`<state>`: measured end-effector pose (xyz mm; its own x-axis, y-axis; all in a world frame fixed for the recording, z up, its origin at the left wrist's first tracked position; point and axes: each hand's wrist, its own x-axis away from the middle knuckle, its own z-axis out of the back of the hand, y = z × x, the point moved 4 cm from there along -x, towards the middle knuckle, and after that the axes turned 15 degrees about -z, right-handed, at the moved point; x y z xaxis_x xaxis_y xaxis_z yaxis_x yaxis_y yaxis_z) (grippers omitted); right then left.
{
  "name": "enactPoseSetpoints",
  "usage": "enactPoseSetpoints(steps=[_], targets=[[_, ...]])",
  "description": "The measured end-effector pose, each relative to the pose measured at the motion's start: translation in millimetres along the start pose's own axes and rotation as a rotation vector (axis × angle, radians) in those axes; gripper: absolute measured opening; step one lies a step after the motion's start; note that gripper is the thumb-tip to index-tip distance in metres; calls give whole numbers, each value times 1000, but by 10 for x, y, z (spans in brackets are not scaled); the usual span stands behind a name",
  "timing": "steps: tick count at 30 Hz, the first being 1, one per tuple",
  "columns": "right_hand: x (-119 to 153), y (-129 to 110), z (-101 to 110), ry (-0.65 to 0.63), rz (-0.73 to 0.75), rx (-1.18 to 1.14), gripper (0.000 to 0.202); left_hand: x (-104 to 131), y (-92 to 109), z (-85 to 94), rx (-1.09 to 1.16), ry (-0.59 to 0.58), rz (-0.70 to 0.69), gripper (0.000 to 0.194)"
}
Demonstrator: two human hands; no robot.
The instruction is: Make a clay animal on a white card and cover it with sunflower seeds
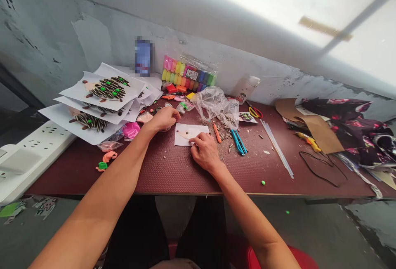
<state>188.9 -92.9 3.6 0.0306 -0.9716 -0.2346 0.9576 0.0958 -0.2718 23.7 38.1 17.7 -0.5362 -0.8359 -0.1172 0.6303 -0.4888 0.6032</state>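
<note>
My right hand (204, 151) rests at the lower right of a small white card (198, 129), its fingers apart and bent, their tips touching the card. A flat pale clay shape (184, 134) with small dark dots lies on that card. To the left of the card, my left hand (166, 118) is down among loose clay lumps and plastic wrapping, its fingers curled together. Whatever sits between those fingers is hidden. Beside it lies a pale pink clay lump (144, 117). Sunflower seeds (227, 135) are scattered right of the card, near an orange stick-like tool (217, 133).
Finished-looking seed-and-clay pictures (107, 89) are stacked at left, beside a white power strip (41, 149). Behind are a multicoloured clay pack (188, 75) and a clear plastic bag (210, 103). On the right lie a blue utility knife (238, 142), scissors (255, 112) and glue sticks (278, 149).
</note>
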Motion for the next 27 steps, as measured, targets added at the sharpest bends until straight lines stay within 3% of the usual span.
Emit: enactPoseSetpoints(steps=[9, 14, 20, 24, 27], targets=[[1, 45, 31, 51, -7, -90, 32, 0, -17, 5, -39, -37, -2, 42], [-3, 54, 33, 61, -19, -167, 26, -44, -66, -44, -74, -29, -64, 40], [-28, 41, 7, 31, -49, -259, 28, -71, -82, -78, -150, -14, -56, 39], [-44, 3, -23, 11, -62, -215, 28, -52, -67, -32, -51, -16, -41, 36], [-51, -20, -32, -5, -77, -168, 26, 10, -6, -39, 151, -133, -26, 27]])
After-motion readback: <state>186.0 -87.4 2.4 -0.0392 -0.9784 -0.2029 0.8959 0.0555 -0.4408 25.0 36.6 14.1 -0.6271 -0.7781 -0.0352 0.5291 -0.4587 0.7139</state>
